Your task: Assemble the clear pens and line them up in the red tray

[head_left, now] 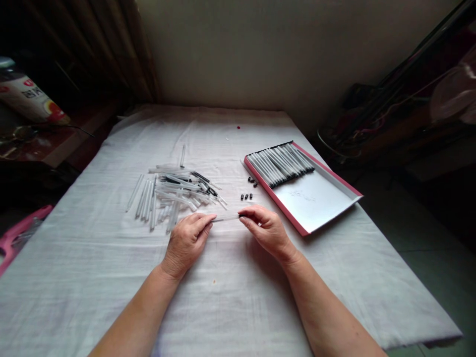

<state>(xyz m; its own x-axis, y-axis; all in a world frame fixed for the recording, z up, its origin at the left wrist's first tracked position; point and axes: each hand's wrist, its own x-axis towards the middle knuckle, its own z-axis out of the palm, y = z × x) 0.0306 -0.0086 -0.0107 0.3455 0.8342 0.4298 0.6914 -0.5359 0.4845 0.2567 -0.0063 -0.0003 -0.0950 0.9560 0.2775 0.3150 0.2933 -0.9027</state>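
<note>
Between my two hands lies a thin clear pen barrel (227, 218), roughly level above the cloth. My left hand (189, 240) pinches its left end. At the right end, the thumb and fingers of my right hand (266, 230) close around a small dark piece, mostly hidden by the fingertips. Just beyond my right hand are several loose black pen plugs (246, 197). Past my left hand spreads a loose pile of clear pen barrels (148, 201), black-filled refills (203, 176) and clear caps (165, 213).
On the right, a shallow red-edged box lid (286, 210) holds a row of black-ended pens (280, 163). A tiny red piece (238, 127) lies far back on the white tablecloth (208, 307). A labelled jar (31, 96) and a pink object (22, 235) are off to the left.
</note>
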